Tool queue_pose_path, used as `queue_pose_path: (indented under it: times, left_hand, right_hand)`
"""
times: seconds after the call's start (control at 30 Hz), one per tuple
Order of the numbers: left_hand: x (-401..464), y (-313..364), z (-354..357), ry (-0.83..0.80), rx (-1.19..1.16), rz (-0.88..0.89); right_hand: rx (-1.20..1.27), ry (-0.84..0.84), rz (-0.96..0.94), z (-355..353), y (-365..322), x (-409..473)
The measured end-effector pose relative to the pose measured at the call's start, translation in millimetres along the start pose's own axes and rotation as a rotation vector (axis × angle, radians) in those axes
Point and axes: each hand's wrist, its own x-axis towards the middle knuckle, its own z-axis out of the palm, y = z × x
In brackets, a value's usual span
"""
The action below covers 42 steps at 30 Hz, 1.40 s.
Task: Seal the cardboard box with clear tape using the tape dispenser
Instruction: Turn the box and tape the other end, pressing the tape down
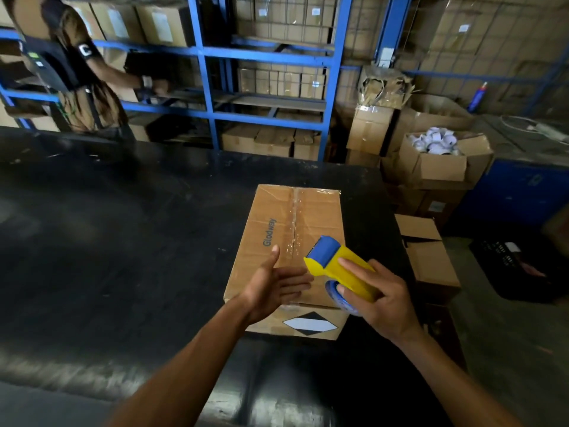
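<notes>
- On the dark table (pixel 123 241), the cardboard box (pixel 277 241) lies flat, flaps closed, clear tape (pixel 296 217) already shining along its centre seam.
- The right hand (pixel 378 300) holds the tape dispenser (pixel 335 266) just above the box's near end, fingers wrapped around its yellow body.
- The left hand (pixel 274 285) hovers palm-up, fingers loosely spread, gripping nothing.
- Whether the strip reaches the near edge is unclear; it is hidden by the hands.
- Best next: flatten the left palm on the lid, draw the dispenser low and straight, press the tape down the front face.
</notes>
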Motion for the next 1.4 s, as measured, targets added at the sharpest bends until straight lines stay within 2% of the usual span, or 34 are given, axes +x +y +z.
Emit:
queue_pose_path:
  times: [0.07, 0.17, 0.3, 0.43, 0.57, 0.67, 0.77, 0.9, 0.93, 1.0, 1.13, 1.4]
  left_hand:
    - [-13.1, 4.4, 4.6, -0.076, -0.157, -0.017]
    - [-28.8, 7.9, 9.2, -0.112, -0.219, -0.02]
    - [-38.1, 5.1, 0.3, -0.052, -0.262, -0.021]
    - [-39.9, -0.9, -2.7, 0.044, -0.275, 0.022]
    - [-37.8, -9.9, -11.4, 0.181, -0.19, 0.07]
    - [-35.4, -15.7, -19.5, 0.369, -0.033, 0.146]
    - [-37.8, -23.9, -49.1, 0.59, 0.019, 0.244]
    - [-45.0, -41.6, -88.4, 0.78, 0.524, 0.414]
    - [-44.0, -46.9, -89.7, 0.815, 0.57, 0.441]
    - [-40.1, -55.8, -86.8, 0.858, 0.522, 0.509]
    - [-29.8, -68.1, -95.3, 0.906, 0.427, 0.534]
    - [-8.5, -89.9, -106.1, 0.937, 0.438, 0.57]
  right_hand:
    - [-0.119, -0.048, -0.11, 3.8, 1.1, -2.1]
    - [-0.242, -0.112, -0.137, 11.1, 2.1, -4.7]
    - [-0.189, -0.136, -0.186, 18.0, -2.4, -4.8]
    - [0.037, -0.107, -0.128, 30.0, -14.0, -3.1]
    - [0.06, -0.162, -0.077, 39.5, -21.1, -3.6]
    - [0.009, -0.217, -0.067, 48.3, -22.7, -2.6]
    - [-0.077, -0.244, -0.051, 38.3, -20.8, 2.9]
    - [-0.126, -0.355, -0.074, 14.4, -11.0, 6.0]
    - [-0.173, -0.389, -0.078, 15.5, -10.6, 7.0]
    - [-0.275, -0.415, -0.073, 26.0, -12.8, 7.9]
    - [-0.411, -0.433, -0.024, 50.8, -13.7, 2.2]
    - [-0.588, -0.522, 0.004, 66.1, -16.3, -2.5]
